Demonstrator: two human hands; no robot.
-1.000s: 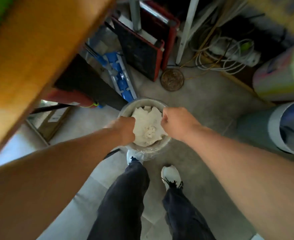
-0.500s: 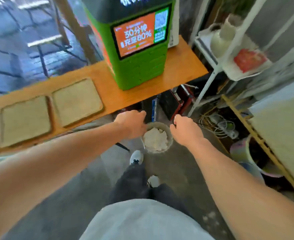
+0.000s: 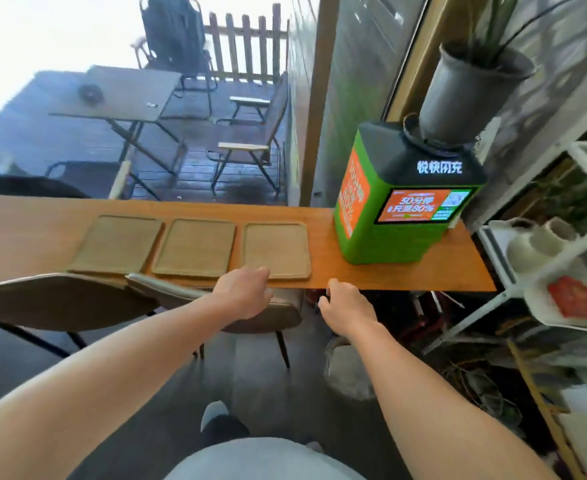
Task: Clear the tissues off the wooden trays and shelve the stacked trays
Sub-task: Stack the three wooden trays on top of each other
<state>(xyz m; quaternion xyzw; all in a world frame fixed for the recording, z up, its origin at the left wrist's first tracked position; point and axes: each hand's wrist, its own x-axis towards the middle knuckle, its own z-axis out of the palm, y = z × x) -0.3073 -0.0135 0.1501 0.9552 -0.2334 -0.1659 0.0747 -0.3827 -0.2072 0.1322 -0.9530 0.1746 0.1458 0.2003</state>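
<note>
Three wooden trays (image 3: 195,248) lie side by side on the wooden counter (image 3: 371,277), bare of tissues, left of a green charging kiosk (image 3: 389,216). The left hand (image 3: 245,292) reaches over the near edge of the right tray (image 3: 276,249), fingers loosely curled and empty. The right hand (image 3: 345,306) hovers just below the counter edge, relaxed and holding nothing.

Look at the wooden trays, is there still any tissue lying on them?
No, all three wooden trays on the counter show bare, flat surfaces with nothing resting on them.
</note>
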